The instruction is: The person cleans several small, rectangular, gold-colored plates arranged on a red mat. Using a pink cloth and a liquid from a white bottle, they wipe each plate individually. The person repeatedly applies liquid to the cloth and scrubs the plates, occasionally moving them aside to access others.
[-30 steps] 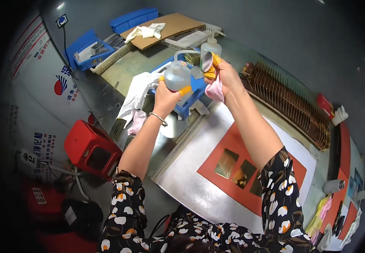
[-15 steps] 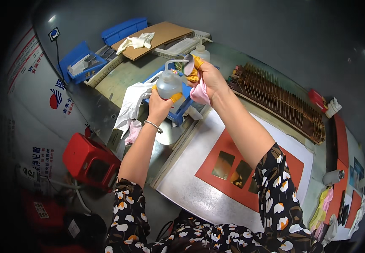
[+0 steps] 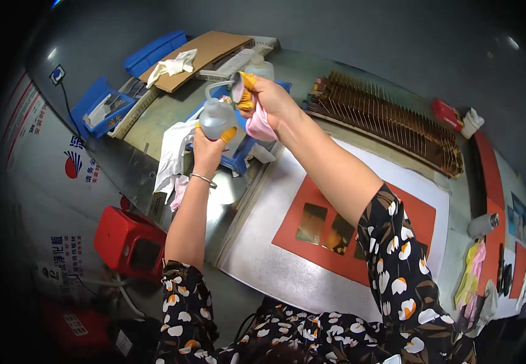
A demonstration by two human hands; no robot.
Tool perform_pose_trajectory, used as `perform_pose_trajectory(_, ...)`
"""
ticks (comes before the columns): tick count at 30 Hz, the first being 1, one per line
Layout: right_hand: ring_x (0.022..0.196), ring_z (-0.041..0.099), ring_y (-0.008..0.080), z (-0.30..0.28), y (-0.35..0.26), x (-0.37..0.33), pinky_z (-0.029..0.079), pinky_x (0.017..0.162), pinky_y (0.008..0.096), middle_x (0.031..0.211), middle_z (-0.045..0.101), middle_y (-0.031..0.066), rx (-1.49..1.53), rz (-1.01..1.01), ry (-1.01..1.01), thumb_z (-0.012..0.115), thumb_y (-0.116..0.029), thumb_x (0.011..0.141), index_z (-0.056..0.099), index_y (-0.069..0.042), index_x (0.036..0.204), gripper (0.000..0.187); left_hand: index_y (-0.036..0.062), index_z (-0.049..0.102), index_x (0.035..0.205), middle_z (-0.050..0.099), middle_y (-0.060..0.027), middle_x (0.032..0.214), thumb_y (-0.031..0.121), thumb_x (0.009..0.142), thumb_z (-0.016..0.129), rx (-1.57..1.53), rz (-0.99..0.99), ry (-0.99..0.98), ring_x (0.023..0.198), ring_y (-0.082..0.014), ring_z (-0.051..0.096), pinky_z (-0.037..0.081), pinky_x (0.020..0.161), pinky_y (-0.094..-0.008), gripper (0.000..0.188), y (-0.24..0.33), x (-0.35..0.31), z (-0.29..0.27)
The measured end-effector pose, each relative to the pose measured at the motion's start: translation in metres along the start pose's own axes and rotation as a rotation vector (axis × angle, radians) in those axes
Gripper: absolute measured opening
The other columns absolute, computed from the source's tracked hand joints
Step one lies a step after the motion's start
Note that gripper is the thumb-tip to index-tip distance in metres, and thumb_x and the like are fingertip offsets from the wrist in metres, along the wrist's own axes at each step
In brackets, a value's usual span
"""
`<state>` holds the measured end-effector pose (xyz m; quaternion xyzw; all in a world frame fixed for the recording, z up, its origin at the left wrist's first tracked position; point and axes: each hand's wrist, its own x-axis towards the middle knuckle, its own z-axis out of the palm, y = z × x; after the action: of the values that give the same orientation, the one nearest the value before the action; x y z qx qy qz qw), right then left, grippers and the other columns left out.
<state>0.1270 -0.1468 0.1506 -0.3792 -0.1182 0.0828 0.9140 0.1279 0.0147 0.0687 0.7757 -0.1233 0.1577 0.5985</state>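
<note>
My left hand (image 3: 207,153), with yellow finger cots, is wrapped round a translucent squeeze wash bottle (image 3: 216,119) held upright. Its bent spout reaches to a small thin piece with a grey, rounded face (image 3: 237,88), pinched in my right hand (image 3: 270,102). The kind of this piece I cannot make out. Yellow finger cots cover those fingertips too, and a pink cloth (image 3: 261,125) hangs from the same hand. Below both hands stands a blue basket (image 3: 236,165), partly hidden by them. A white cloth (image 3: 173,150) drapes beside it.
A red mat (image 3: 287,233) with several dark shiny plates (image 3: 312,223) lies on a white board (image 3: 247,261). Behind it runs a long slotted rack (image 3: 390,124). Cardboard (image 3: 211,51) with a white glove and a second bottle (image 3: 259,65) are at the back; a red stool (image 3: 126,242) stands left.
The whole scene has shifted slightly in the picture as the view turned. Both hands keep their grip, with the spout still at the piece in my right hand.
</note>
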Motion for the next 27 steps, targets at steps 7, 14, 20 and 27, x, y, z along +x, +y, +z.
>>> perform_pose_trajectory(7,0.042,0.042,0.0177,-0.012,-0.011,-0.039,0.034,0.040,0.0338,0.051,0.045,0.0046,0.026,-0.025,0.115,0.052,-0.016,0.085,0.049,-0.008,0.061,0.026,-0.0043,0.049,0.102,0.061,-0.0122,0.087,0.021,0.072,0.077,-0.025,-0.058,0.021,0.069,-0.0149,0.059,0.051,0.056,-0.0267,0.048,-0.037,0.001,-0.004)
perform_pose_trajectory(14,0.058,0.045,0.0069,-0.053,-0.129,-0.315,0.034,0.049,0.0253,0.067,0.051,-0.0015,-0.907,-0.013,0.789,0.054,-0.020,0.088,0.059,-0.006,0.084,0.015,-0.0069,0.039,0.127,0.040,-0.0185,0.132,0.011,0.087,0.059,0.208,0.516,0.149,0.124,-0.0251,0.038,0.026,0.105,-0.0360,0.049,0.004,-0.075,-0.016)
perform_pose_trajectory(20,0.061,0.047,0.0072,-0.112,-0.092,-0.508,0.037,0.055,0.0221,0.071,0.054,-0.0014,-1.244,0.089,0.932,0.060,-0.018,0.086,0.060,-0.004,0.084,0.014,-0.0034,0.037,0.132,0.040,-0.0160,0.134,0.009,0.085,0.059,0.290,0.360,-0.552,0.127,-0.0261,0.036,0.024,0.106,-0.0356,0.054,0.038,-0.191,0.050)
perform_pose_trajectory(27,0.061,0.059,0.0304,-0.117,-0.034,-0.498,0.044,0.053,0.0404,0.068,0.062,0.0112,-1.779,0.063,0.692,0.058,-0.015,0.081,0.057,-0.005,0.080,0.010,-0.0033,0.038,0.131,0.038,-0.0182,0.134,0.013,0.093,0.047,0.345,0.186,-0.622,0.126,-0.0299,0.036,0.026,0.106,-0.0349,0.043,0.003,-0.203,0.050)
